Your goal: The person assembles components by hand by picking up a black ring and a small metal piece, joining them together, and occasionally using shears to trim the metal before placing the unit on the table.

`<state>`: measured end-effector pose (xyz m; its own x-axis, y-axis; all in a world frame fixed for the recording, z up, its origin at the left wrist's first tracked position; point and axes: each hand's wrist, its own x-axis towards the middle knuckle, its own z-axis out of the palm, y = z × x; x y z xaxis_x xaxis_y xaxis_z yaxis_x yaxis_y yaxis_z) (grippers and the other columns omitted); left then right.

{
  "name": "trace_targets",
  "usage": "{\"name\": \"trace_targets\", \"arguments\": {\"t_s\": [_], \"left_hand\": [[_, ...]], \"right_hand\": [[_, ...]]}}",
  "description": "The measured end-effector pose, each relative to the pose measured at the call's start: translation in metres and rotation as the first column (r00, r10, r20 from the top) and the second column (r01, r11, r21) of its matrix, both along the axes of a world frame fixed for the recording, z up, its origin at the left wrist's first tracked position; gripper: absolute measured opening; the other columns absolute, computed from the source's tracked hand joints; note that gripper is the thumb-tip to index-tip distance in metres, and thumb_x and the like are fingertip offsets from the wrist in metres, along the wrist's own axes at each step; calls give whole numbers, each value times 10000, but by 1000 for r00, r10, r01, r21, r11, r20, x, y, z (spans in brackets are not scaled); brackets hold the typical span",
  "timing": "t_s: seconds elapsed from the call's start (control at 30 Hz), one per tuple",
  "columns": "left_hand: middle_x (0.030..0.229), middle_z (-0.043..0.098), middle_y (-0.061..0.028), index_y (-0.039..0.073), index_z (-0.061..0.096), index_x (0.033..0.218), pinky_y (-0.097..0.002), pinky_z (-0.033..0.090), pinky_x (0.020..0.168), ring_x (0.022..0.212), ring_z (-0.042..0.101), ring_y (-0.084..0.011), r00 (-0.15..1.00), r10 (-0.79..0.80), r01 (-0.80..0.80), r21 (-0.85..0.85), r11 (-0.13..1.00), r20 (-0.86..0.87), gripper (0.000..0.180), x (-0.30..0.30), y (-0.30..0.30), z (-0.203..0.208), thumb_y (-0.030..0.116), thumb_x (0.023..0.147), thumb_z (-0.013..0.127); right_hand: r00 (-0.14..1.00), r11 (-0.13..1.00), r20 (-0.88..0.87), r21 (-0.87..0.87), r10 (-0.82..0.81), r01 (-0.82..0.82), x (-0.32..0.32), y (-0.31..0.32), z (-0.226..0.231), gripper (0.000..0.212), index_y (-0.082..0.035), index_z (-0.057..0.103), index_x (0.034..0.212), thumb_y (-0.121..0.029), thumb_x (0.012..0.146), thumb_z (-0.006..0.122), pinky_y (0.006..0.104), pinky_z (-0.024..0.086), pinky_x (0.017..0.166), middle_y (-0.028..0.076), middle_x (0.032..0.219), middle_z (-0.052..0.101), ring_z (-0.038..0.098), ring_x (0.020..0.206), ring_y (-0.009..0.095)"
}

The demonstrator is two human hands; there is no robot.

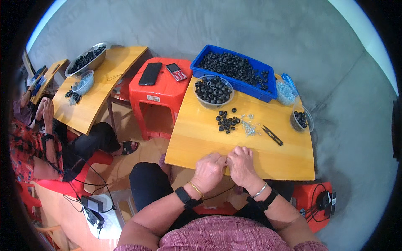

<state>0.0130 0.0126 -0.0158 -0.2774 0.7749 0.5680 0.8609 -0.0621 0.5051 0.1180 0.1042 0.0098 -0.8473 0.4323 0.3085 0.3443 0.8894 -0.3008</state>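
My left hand (209, 170) and my right hand (243, 167) meet at the near edge of the yellow table (188, 142). Both have their fingers closed in a pinch, tips together; whatever lies between them is too small and hidden to name. Just beyond them is a loose pile of small black ring-shaped pieces (227, 122). Beside it is a scatter of tiny clear pieces (250, 126). A pair of black thread snips (273, 135) lies to the right of these, apart from my hands.
Farther back stand a clear bowl of black pieces (213, 91), a blue tray (268, 94) heaped with more, and two small tubs at the right. A red stool (161, 90) holds two phones. Another person (46, 142) sits at the left table. Cables hang near my knees.
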Motion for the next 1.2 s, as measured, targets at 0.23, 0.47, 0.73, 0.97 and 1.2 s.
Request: {"name": "trace_targets", "arguments": {"t_s": [0.23, 0.47, 0.73, 0.97, 1.2], "left_hand": [[628, 490, -81, 68, 530, 684, -341, 435, 503, 576, 533, -255, 1000, -1, 0, -11, 1000, -27, 44, -3, -2, 5, 79, 660, 566], [607, 545, -71, 15, 605, 695, -320, 446, 524, 561, 548, -239, 984, 22, -14, -43, 999, 176, 72, -8, 4, 6, 76, 723, 582], [653, 526, 18, 19, 607, 855, -195, 373, 491, 543, 424, -52, 3, -131, 137, 130, 982, 991, 129, -9, -11, 24, 131, 832, 547], [636, 497, 20, 18, 598, 880, -193, 362, 474, 531, 402, -52, -78, -222, 181, 233, 955, 972, 126, 7, -12, 32, 121, 834, 543], [645, 528, 5, -6, 603, 886, -175, 376, 443, 505, 426, -43, 22, -188, 154, 182, 971, 982, 144, 9, -17, 37, 110, 801, 588]], "right_hand": [[1000, 1000, 2, 21, 1, -1, -3, 1, -4, 119, -75, 556, 673, -149, 754, 509, 374, 286, 737, 76, 769, 452, 409, 797, 251], [991, 997, -133, -70, 7, -16, 8, 17, -12, 210, -75, 560, 707, -197, 818, 431, 380, 297, 736, 69, 753, 488, 425, 782, 245], [899, 865, -426, -484, -97, -136, 10, -9, 12, 74, 15, 513, 801, -44, 774, 548, 290, 437, 625, 117, 732, 535, 537, 675, 212], [896, 897, -442, -409, -36, -165, 10, -15, 30, 79, 21, 508, 813, -29, 763, 543, 297, 440, 613, 125, 729, 530, 543, 659, 220], [920, 938, -383, -280, 83, -202, 15, -12, 41, 76, 14, 491, 792, 21, 725, 526, 326, 416, 610, 143, 734, 487, 501, 689, 281]]}}
